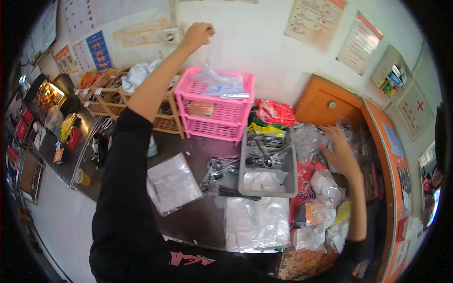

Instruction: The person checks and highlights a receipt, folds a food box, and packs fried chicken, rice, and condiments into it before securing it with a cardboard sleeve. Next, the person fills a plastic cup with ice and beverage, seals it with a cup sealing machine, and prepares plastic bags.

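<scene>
My left hand is raised high in front of the wall, its fingers curled together; what they hold, if anything, I cannot make out. Below it, a clear plastic bag with its tip standing up lies on the top shelf of a pink plastic rack, beside a flat clear packet. On the right, my right hand is open, fingers apart, over a heap of crumpled clear plastic bags. To its left, a grey tray holds spoons, other cutlery and white packets.
Flat stacks of clear bags lie on the dark table. Wrapped cutlery is between them. Wooden racks stand at the back left. An orange wooden panel borders the right side, near bagged packages.
</scene>
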A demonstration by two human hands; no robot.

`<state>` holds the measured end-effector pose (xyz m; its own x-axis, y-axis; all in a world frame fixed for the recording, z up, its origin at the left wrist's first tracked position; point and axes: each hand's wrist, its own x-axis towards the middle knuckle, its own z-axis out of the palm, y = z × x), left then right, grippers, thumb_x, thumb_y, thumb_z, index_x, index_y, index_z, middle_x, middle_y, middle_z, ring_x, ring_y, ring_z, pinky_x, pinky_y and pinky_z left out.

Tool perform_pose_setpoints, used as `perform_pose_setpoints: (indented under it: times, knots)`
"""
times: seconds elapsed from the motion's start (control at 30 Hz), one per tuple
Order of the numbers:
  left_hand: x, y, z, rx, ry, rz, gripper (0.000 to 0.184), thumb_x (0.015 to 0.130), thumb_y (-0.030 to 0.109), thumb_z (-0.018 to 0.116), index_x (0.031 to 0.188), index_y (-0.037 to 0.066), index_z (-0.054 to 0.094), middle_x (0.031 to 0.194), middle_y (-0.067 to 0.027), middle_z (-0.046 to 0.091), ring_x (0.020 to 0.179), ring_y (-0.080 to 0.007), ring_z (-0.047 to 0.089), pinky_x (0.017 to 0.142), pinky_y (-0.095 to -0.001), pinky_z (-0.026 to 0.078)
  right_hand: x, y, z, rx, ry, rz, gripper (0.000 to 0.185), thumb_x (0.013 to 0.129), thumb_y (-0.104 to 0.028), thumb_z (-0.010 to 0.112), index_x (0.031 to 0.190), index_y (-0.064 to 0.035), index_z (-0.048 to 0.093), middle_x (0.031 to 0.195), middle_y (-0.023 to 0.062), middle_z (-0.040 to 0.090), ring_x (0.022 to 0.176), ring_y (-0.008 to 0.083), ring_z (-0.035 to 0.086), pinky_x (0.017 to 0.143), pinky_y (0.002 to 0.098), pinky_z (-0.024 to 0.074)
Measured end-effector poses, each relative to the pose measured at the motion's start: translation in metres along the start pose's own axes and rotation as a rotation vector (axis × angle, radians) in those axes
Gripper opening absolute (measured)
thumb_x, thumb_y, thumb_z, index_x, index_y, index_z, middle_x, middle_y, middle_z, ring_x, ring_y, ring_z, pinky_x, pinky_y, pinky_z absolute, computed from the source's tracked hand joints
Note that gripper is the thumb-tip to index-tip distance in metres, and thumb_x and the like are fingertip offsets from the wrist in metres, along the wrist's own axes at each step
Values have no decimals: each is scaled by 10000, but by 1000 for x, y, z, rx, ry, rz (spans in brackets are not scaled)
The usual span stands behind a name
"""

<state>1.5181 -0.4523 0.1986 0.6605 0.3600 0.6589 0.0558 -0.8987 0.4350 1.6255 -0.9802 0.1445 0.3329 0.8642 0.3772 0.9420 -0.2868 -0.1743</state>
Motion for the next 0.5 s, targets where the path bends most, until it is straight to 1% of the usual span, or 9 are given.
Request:
perform_pose_setpoints:
  times: [0.03, 0.1, 0.17, 0.23, 0.3, 0.33, 0.4, 0.43, 0.5]
  knots:
    - [-2, 5, -1, -189, 51, -71, 163, 797, 167, 550, 808, 38, 648, 746, -124, 647, 525, -219, 622, 592, -341, 507, 27, -24, 28, 118, -14, -27, 482, 797, -167, 637, 1214, -11, 453, 1207, 215, 441, 1154, 359, 425, 994, 402, 335]
    - [-6, 8, -2, 70, 1, 152, 149, 855, 114, 521, 870, 4, 620, 769, -84, 649, 559, -157, 640, 522, -260, 520, 82, -68, 84, 181, 47, -179, 519, 810, -189, 627, 1245, -4, 414, 1212, 242, 423, 1147, 393, 432, 963, 417, 373]
    - [-21, 41, -29, 30, 144, 118, 198, 883, 170, 522, 896, -7, 612, 808, -99, 648, 630, -167, 661, 539, -258, 531, 134, -111, 127, 241, 99, -244, 546, 830, -213, 609, 1276, 5, 380, 1261, 254, 387, 1165, 394, 430, 956, 422, 387]
    - [-42, 62, -68, -302, 296, 89, 231, 898, 200, 521, 922, -16, 601, 839, -112, 646, 663, -168, 665, 551, -267, 537, 172, -146, 157, 259, 132, -272, 562, 847, -231, 595, 1300, 4, 359, 1303, 253, 360, 1180, 381, 429, 955, 425, 391]
    - [-85, 80, -113, -432, 351, 81, 240, 907, 204, 516, 931, -21, 596, 840, -105, 649, 656, -178, 664, 556, -267, 538, 194, -186, 186, 895, 47, 13, 620, 875, -277, 573, 1361, -22, 283, 1366, 235, 318, 1212, 347, 416, 975, 436, 377]
    - [-118, 81, -134, -452, 326, 87, 236, 908, 199, 517, 935, -23, 595, 843, -100, 651, 654, -177, 661, 554, -260, 535, 189, -211, 194, 929, -5, 8, 620, 875, -277, 573, 1361, -22, 283, 1366, 235, 318, 1212, 347, 416, 975, 436, 377]
    - [-195, 72, -161, -251, 318, 97, 226, 914, 188, 514, 940, -21, 595, 851, -85, 653, 630, -164, 651, 543, -244, 524, 173, -263, 196, 1976, -106, 150, 665, 883, -299, 571, 1395, -53, 224, 1360, 208, 352, 1224, 311, 412, 970, 429, 386]
    - [-239, 66, -172, -34, 327, 109, 219, 918, 183, 511, 942, -18, 595, 855, -76, 654, 609, -154, 644, 534, -236, 516, 163, -288, 207, 1998, -136, 164, 665, 883, -299, 571, 1395, -53, 224, 1360, 208, 352, 1224, 311, 412, 970, 429, 386]
    - [-333, 68, -182, -602, 215, -394, 215, 924, 188, 509, 950, -6, 598, 853, -60, 654, 566, -118, 622, 527, -219, 492, 132, -334, 230, 2065, 116, 90, 670, 873, -268, 591, 1383, -30, 228, 1331, 200, 395, 1234, 296, 404, 970, 410, 389]
